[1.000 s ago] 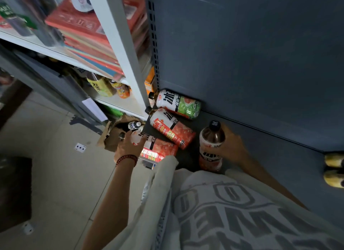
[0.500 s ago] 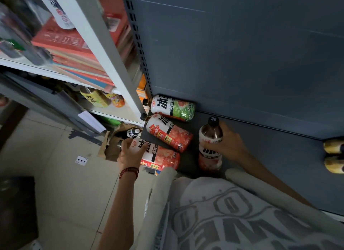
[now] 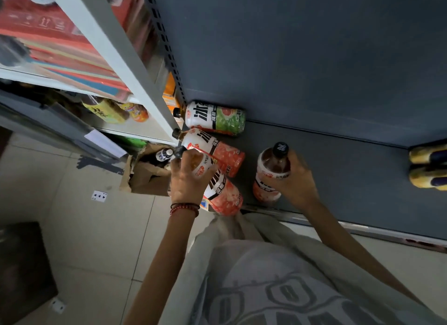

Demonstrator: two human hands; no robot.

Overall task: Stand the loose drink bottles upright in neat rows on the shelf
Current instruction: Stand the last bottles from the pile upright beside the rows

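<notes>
On the dark blue shelf (image 3: 338, 169), an upright bottle with a black cap and red-and-white label (image 3: 271, 172) stands near the front edge, with my right hand (image 3: 294, 179) wrapped around it. My left hand (image 3: 189, 179) grips a red-labelled bottle (image 3: 222, 194) lying at the shelf's front left corner, its neck end lifted. Behind it lies another red-labelled bottle (image 3: 217, 150) on its side. A green-labelled bottle (image 3: 217, 118) lies on its side against the back wall.
Two yellow-topped bottles (image 3: 428, 167) sit at the shelf's right end. A white shelving unit (image 3: 116, 51) with red boxes and drinks stands to the left. An open cardboard box (image 3: 147, 174) holding a bottle rests on the tiled floor, near a playing card (image 3: 99, 196).
My left hand has closed further over the front red bottle and raised its neck end. My right hand stays on the upright bottle. The camera has moved closer.
</notes>
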